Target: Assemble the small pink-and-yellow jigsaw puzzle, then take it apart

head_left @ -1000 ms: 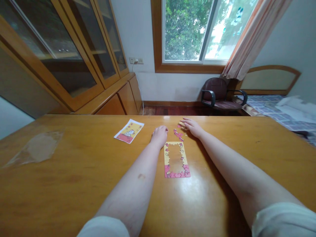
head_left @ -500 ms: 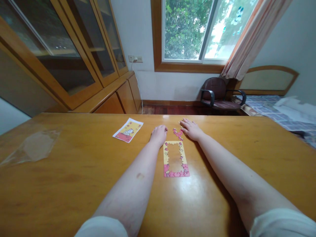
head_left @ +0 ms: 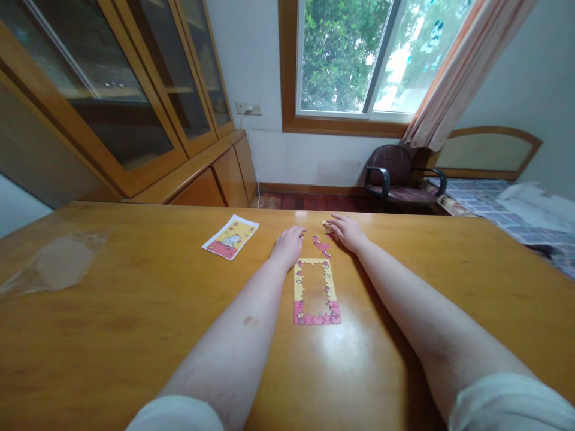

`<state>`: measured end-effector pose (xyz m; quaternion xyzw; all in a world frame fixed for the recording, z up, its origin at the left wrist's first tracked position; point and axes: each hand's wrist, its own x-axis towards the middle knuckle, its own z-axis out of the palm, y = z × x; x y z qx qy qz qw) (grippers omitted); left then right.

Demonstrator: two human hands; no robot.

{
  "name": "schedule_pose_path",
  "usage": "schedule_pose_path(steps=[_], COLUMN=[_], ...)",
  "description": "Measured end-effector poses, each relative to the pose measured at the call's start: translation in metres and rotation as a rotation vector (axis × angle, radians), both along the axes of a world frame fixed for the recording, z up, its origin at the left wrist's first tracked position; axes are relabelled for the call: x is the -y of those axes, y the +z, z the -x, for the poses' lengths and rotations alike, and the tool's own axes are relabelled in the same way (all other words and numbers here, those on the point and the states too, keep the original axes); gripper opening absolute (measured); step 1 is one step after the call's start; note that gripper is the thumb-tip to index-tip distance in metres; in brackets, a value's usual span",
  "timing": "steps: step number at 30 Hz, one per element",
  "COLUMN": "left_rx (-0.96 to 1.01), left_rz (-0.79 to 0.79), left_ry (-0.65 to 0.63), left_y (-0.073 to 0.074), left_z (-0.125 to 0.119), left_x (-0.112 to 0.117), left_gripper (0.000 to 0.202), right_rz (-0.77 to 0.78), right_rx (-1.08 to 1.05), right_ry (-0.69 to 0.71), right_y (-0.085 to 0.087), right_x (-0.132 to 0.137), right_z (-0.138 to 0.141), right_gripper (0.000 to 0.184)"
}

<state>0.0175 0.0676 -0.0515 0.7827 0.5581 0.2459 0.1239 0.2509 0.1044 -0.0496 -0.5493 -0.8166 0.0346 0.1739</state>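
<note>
Compared with half a second ago, the right hand (head_left: 350, 232) is drawn up a little, so that yellow puzzle pieces (head_left: 326, 225), mostly hidden then, now show at its fingertips at the far side of the table (head_left: 135, 335). Its fingers rest apart over the pieces. The left hand (head_left: 288, 243) stays by the far left corner of the puzzle border (head_left: 317, 320), fingers curled; at this distance one cannot tell whether they pinch anything. Pink puzzle pieces (head_left: 320, 245) lie between the hands, just beyond the border, which sits flat in the middle and encloses bare wood.

A clear plastic wrapper (head_left: 58, 261) lies flat at the left, and a picture card (head_left: 230, 237) lies between it and the left hand. Shelves show inside the glass-doored cabinet (head_left: 179, 149) at far left.
</note>
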Motion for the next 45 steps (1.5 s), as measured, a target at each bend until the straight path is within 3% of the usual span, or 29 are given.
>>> schedule_pose_path(steps=[3, 8, 12, 17, 23, 31, 34, 37, 39, 45], left_rx=[-0.009, -0.058, -0.046, -0.007, 0.074, 0.285, 0.276, 0.191, 0.095, -0.022], left_rz=[-0.016, 0.050, 0.072, 0.085, 0.129, 0.128, 0.030, -0.012, -0.024, 0.015], left_ry=[0.093, 0.213, 0.269, 0.309, 0.364, 0.467, 0.336, -0.078, -0.259, -0.323], left_y=[0.005, 0.004, -0.001, 0.000, 0.005, 0.011, 0.014, 0.015, 0.015, 0.029], left_z=[0.003, 0.009, 0.010, 0.009, 0.010, 0.020, 0.016, 0.005, -0.001, -0.003], left_x=[0.001, -0.001, -0.003, -0.003, -0.002, -0.004, 0.000, 0.011, 0.019, 0.040], left_gripper=[0.037, 0.035, 0.043, 0.046, 0.046, 0.044, 0.044, 0.043, 0.038, 0.031], right_rz=[-0.079, -0.083, -0.041, 0.107, 0.231, 0.225, 0.234, 0.217, 0.196, 0.218], right_rx=[0.001, -0.015, -0.018, 0.004, 0.137, 0.152, 0.174, 0.205, 0.211, 0.204], right_ry=[0.077, 0.224, 0.258, 0.442, 0.391, 0.306, 0.280, 0.261, 0.254, 0.231], right_y=[0.002, 0.005, 0.010, 0.012, 0.008, 0.004, 0.004, 0.002, 0.000, -0.001], right_x=[0.008, 0.017, 0.026, 0.041, 0.054, 0.070, 0.074, 0.076, 0.076, 0.071], right_z=[-0.003, 0.003, 0.020, 0.035, 0.030, 0.006, 0.000, -0.001, -0.001, 0.004], right_gripper=[0.041, 0.039, 0.042, 0.054, 0.063, 0.062, 0.063, 0.065, 0.065, 0.067])
